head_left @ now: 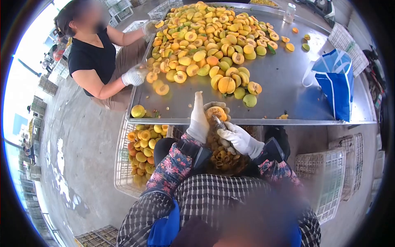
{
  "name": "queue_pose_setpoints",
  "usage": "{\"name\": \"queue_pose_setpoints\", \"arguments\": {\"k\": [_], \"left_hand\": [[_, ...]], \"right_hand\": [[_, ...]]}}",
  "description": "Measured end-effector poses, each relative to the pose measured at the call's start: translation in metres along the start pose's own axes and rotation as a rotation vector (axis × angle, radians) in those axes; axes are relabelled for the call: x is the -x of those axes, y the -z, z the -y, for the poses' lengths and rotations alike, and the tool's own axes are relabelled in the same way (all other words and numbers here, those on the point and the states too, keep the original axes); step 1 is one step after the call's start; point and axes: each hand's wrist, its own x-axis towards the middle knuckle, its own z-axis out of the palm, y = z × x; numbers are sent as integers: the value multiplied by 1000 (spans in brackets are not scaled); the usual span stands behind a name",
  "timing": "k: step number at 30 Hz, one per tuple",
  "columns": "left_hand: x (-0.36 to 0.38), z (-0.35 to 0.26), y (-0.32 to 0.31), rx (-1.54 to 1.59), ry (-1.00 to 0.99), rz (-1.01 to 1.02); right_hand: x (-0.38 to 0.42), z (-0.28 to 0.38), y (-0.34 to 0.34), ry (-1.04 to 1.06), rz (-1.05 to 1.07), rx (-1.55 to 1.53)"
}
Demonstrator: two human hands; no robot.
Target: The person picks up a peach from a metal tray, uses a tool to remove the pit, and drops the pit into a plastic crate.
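Note:
My left hand (199, 121), in a pale glove, holds a peach half (217, 113) at the table's front edge. Its thumb points up and its greyish gloved fingers curl behind the fruit. Gripped in my gloved right hand (240, 140) is a small metal tool (219, 122), whose tip meets the cut side of the fruit. A heap of halved peaches (205, 45) lies on the metal table (288, 82) beyond. Below my hands, partly hidden by them, is a container of peach scraps (226, 160).
At the left, a co-worker (94, 57) in striped gloves reaches to the heap. A crate of peach halves (123, 164) stands below the table at left. A blue bag (335, 84) and a clear bottle (289, 13) are on the right side; crates (323, 168) stand below.

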Motion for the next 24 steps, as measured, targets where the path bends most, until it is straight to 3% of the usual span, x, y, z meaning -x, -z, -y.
{"name": "queue_pose_setpoints", "arguments": {"k": [6, 9, 11, 13, 16, 20, 24], "left_hand": [[8, 6, -10, 23, 31, -39], [2, 10, -8, 77, 51, -41], [0, 13, -6, 94, 79, -28], [0, 15, -7, 76, 108, -47], [3, 19, -6, 100, 111, -54], [7, 26, -11, -17, -31, -135], [-2, 32, -7, -119, -102, -81]], "right_hand": [[2, -16, 3, -50, 75, -439], [4, -17, 1, 11, 30, -206], [-22, -51, 11, 505, -123, 327], [-18, -49, 6, 419, -92, 273], [11, -28, 7, -40, 51, -207], [18, -32, 8, -123, 85, -416], [22, -39, 12, -133, 125, -569]]}}
